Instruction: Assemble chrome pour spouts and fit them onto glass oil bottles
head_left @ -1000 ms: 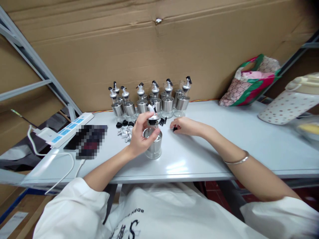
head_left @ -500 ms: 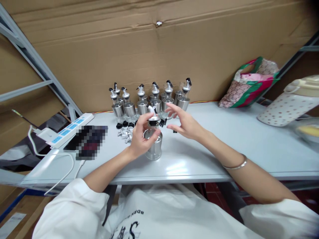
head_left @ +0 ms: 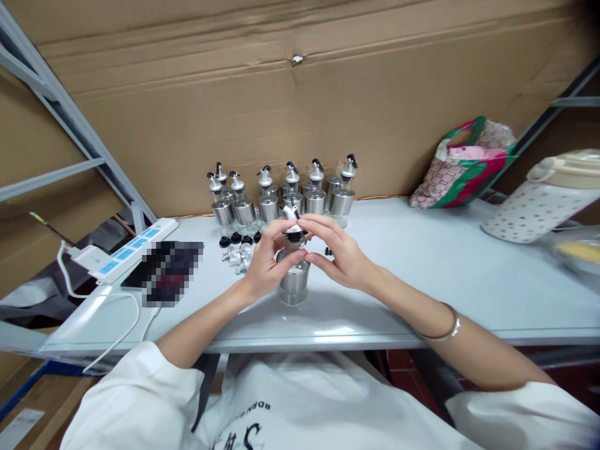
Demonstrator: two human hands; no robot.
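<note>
1. Bottle (head_left: 294, 289) stands upright on the table (head_left: 398, 290), directly between our hands; glass foot, metal sleeve
2. Left hand (head_left: 262, 265) curled on the bottle's neck from 9 o'clock, thumb and fingers pinching it
3. Right hand (head_left: 344, 256) arched in from 3 o'clock, fingertips pinching at the spout cap (head_left: 294, 229) and neck; thumb tips meet in front
4. Our fingers hide part of the neck; can't tell if the bottle holds liquid
5. Containers: bag (head_left: 443, 181) at 2 o'clock with pink stuff (head_left: 473, 152) inside; clear bowl (head_left: 562, 256) at 3 with something yellow in it
6. Spotted jug (head_left: 529, 209) between 2 and 3 o'clock, lid on
7. Row of capped bottles (head_left: 315, 202) from 11 to 1 o'clock, behind ours
8. Black stoppers (head_left: 235, 238) and silver spouts (head_left: 240, 257) loose around 10 o'clock; small black parts (head_left: 328, 251) at 2, just beside our right hand
9. Power strip (head_left: 126, 255) and dark device (head_left: 178, 265) off toward 9–10 o'clock
</note>
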